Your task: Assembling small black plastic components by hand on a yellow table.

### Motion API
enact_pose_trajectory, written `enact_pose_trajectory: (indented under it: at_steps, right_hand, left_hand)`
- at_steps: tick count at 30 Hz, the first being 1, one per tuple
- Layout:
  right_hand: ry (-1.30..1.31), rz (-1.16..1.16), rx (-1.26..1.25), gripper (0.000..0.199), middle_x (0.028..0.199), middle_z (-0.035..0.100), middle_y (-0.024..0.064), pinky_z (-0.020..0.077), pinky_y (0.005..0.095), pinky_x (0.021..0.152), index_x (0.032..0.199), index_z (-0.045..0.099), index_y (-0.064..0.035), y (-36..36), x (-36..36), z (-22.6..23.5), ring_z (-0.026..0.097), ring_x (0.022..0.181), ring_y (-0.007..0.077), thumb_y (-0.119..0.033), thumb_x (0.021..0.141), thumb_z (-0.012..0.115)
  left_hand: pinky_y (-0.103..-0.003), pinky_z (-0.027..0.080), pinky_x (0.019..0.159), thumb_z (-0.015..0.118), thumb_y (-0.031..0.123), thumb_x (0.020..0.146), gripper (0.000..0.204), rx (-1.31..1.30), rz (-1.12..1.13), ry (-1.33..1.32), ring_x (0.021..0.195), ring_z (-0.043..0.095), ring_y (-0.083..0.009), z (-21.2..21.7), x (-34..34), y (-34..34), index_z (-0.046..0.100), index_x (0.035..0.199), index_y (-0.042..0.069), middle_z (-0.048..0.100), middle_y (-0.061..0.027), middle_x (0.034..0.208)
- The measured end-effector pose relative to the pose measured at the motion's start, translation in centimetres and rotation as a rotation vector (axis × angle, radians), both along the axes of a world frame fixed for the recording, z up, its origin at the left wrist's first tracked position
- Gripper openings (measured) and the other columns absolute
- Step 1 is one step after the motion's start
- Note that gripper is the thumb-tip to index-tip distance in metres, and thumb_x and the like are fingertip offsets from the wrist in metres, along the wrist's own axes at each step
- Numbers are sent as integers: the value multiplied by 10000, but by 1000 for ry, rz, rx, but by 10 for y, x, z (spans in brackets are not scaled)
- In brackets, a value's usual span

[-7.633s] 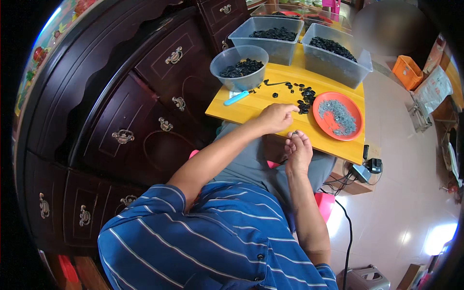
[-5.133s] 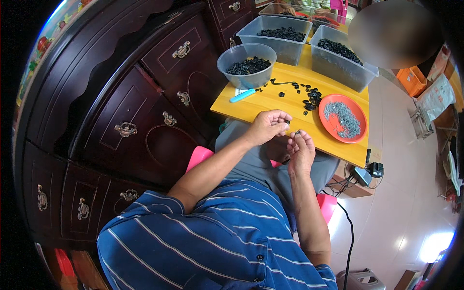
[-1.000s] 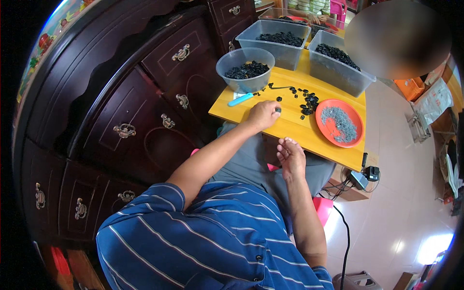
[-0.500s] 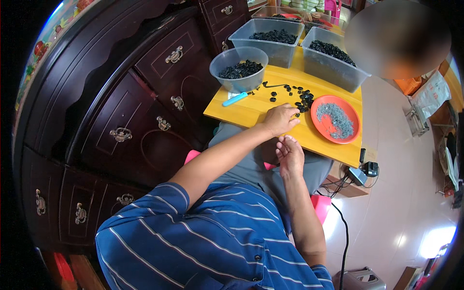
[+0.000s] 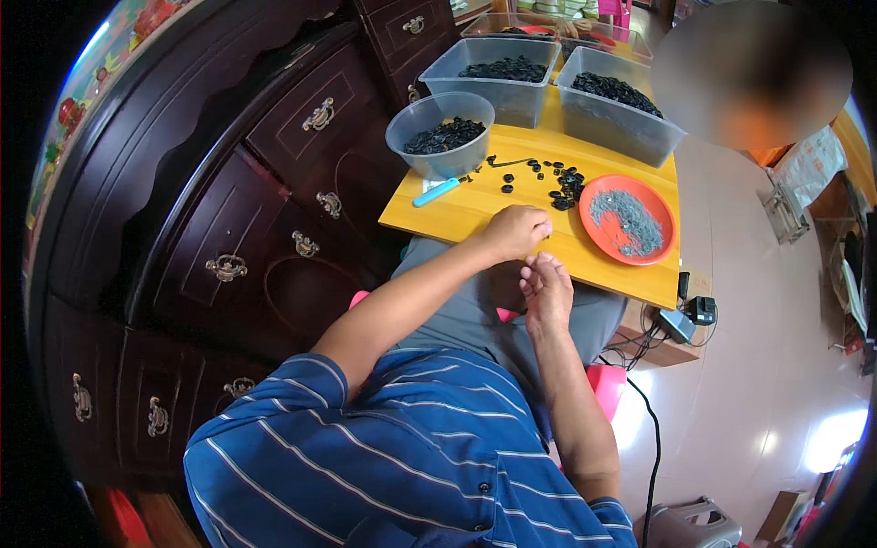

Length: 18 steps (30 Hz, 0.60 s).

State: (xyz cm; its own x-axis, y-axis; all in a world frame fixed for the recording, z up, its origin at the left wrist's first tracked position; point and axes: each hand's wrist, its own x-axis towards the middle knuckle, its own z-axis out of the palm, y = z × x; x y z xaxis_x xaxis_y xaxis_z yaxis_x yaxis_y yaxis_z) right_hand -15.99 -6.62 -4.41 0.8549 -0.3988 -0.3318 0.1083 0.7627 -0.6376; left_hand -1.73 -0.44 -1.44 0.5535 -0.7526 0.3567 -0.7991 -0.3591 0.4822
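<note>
My left hand (image 5: 519, 232) is over the near edge of the yellow table, its fingers curled closed toward my right hand. Whatever they grip is too small or hidden to name. Just below it, past the table edge, my right hand (image 5: 549, 290) is palm up, thumb and fingertips pinched together. I cannot make out what is between them. Beyond the hands lies a loose cluster of small black oval pieces (image 5: 567, 191). To its right, an orange-red plate (image 5: 595, 239) bears a heap of thin silvery bits (image 5: 637, 222). A blue-handled tool (image 5: 437, 193) rests left of the pieces.
On the yellow table (image 5: 429, 219), a round clear tub (image 5: 438, 164) and two clear rectangular bins, left (image 5: 516, 102) and right (image 5: 621, 135), hold many black pieces. Dark wooden drawers (image 5: 274, 228) line the left. Cables and adapters (image 5: 677, 325) sit at the right. Another person is across the table.
My left hand has drawn back from the black pieces toward my right hand, and its fingers have curled in. My right hand stays nearly in place. The view has shifted slightly.
</note>
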Motion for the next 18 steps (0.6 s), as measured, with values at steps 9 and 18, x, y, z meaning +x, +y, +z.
enact_pose_trajectory:
  at_steps: [9,18]
  right_hand:
    - [-12,-141,-45,164,899,666,8,472,198,614,1041,578,-95,8,0,4,603,715,71,-233,971,632]
    - [-46,-124,71,114,854,659,12,484,217,618,971,585,-96,-2,-3,10,603,697,81,-198,957,633]
  left_hand:
    - [-323,529,711,626,160,920,186,-75,-144,349,763,672,-179,24,-29,21,704,910,-8,705,-116,815]
    - [-316,525,697,637,142,901,166,-31,-217,388,756,656,-150,43,-22,-5,718,931,1,699,-79,819]
